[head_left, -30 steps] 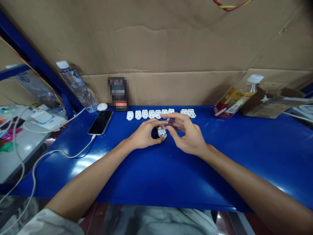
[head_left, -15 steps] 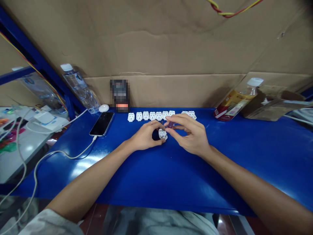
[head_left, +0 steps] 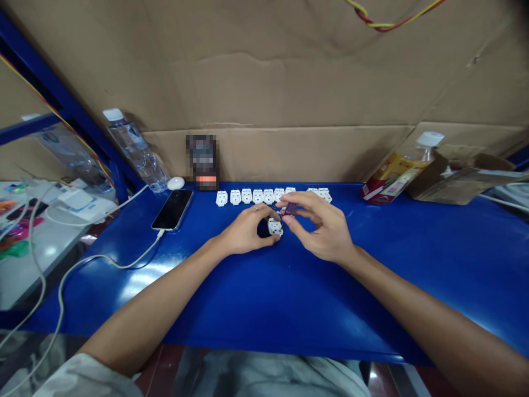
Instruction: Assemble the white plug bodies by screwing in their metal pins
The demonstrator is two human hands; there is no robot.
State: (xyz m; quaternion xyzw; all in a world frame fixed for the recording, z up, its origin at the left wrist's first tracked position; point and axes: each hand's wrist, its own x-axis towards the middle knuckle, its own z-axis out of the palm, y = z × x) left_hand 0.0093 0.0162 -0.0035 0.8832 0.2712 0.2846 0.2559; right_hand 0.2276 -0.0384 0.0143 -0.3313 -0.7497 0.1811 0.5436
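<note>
My left hand (head_left: 250, 230) is closed around a small white plastic part (head_left: 275, 226) with dark holes, its thumb and fingers gripping the sides near the blue tabletop. Just to the right, my right hand (head_left: 320, 223) pinches a small purple, partly see-through piece (head_left: 291, 208) between thumb and fingertips, close beside the white part. What this piece is I cannot make out. Behind both hands stands a row of similar white plastic parts (head_left: 247, 196); my right hand hides some of that row. Two or so more white parts (head_left: 324, 194) show beyond my right fingers.
A phone (head_left: 172, 210) on a white cable (head_left: 103, 258) lies at the left, by a round white case (head_left: 176, 183) and a leaning water bottle (head_left: 136, 148). At the right are a labelled drink bottle (head_left: 400, 168) and a cardboard box (head_left: 448, 179). Cardboard (head_left: 289, 149) closes off the back.
The purple piece in my right hand has tilted slightly, with the fingers shifting a little. My left hand and the white part stay in place.
</note>
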